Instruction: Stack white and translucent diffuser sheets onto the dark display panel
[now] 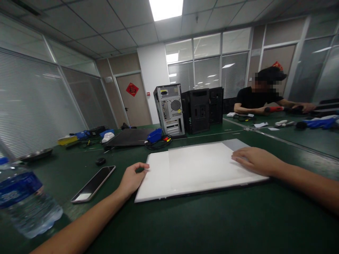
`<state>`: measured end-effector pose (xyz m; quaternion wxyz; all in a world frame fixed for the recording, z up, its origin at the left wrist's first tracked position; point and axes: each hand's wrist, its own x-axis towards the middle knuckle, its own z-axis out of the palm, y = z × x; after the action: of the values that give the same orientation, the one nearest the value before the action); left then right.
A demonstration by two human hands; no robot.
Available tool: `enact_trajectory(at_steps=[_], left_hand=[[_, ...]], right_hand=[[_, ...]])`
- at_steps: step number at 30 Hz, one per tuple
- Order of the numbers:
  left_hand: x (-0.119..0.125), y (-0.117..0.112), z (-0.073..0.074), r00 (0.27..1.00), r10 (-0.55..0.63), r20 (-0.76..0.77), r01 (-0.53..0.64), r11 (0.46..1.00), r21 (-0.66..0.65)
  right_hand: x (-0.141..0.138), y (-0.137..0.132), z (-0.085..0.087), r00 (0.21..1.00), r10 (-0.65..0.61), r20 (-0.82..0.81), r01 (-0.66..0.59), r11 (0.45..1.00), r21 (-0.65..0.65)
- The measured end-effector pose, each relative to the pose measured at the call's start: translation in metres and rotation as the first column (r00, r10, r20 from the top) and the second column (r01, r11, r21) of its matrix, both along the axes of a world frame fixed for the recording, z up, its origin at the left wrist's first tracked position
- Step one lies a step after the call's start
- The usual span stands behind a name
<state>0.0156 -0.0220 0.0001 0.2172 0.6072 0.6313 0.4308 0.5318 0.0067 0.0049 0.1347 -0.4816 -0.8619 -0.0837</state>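
Observation:
A flat stack of thin white sheets (196, 169) lies on the green tabletop right in front of me, with a dark edge showing along its near side. A greyish sheet (237, 144) sticks out at its far right corner. My left hand (134, 178) is at the stack's left edge, thumb and forefinger curled and closed on it. Across the right end rests my right hand (251, 160), its fingers stretched out flat on the white surface. What lies under the sheets is hidden.
Left of the stack are a phone (94, 185), a small black round object (100, 161) and a water bottle (25, 197). Behind it stand a silver computer tower (171, 109) and black towers (197, 110), beside a dark panel (131, 137). A person (261, 93) sits far right with a red tool (275, 109).

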Motion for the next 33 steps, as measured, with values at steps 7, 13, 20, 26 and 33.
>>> enact_trajectory(at_steps=[7,13,20,26,33], left_hand=[[0.0,-0.001,0.001,1.0,0.006,0.003,-0.006,1.0,0.021],[-0.001,0.0,-0.002,1.0,-0.012,0.02,0.012,1.0,-0.007],[-0.001,0.0,0.0,1.0,-0.007,-0.012,0.008,1.0,0.018],[-0.001,0.001,-0.001,1.0,-0.001,-0.001,0.001,1.0,0.025],[-0.004,0.005,-0.006,1.0,0.013,0.015,-0.013,1.0,0.023]], right_hand=[[-0.014,-0.009,-0.002,0.979,0.182,-0.089,-0.19,0.977,-0.093],[-0.025,-0.02,0.009,0.94,0.341,0.009,-0.341,0.939,0.029],[-0.035,-0.03,0.012,0.941,0.331,0.075,-0.327,0.943,-0.062],[-0.049,-0.035,0.011,0.924,0.381,-0.027,-0.381,0.925,0.004],[-0.043,-0.03,0.012,0.949,0.305,0.079,-0.309,0.95,0.038]])
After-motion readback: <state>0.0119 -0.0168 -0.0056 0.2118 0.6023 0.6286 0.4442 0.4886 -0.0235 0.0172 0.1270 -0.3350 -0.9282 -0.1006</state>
